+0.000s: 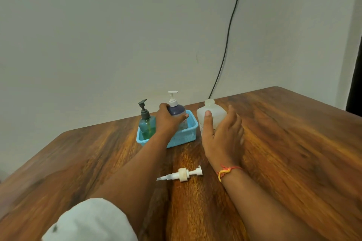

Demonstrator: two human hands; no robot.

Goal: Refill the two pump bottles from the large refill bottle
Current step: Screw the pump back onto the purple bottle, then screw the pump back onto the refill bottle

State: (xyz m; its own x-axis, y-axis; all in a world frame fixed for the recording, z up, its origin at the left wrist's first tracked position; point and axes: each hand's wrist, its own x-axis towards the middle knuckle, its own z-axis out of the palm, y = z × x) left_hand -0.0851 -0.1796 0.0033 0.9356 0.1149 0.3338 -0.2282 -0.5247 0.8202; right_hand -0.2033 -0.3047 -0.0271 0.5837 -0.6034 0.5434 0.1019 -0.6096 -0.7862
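The teal pump bottle (147,126) and dark blue pump bottle (177,110) are standing in a far basket (184,136). The uncapped refill bottle (213,112) is standing just right of it.

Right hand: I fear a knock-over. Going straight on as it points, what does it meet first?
The refill bottle: the right hand has its thumb on the bottle's front, with the fingers passing its right side. Whether the fingers touch it is unclear.

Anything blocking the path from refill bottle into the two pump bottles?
Yes. The teal bottle and blue bottle both have pumps on, closing their necks. The left hand grips the blue bottle in the basket; the refill bottle's neck is open.
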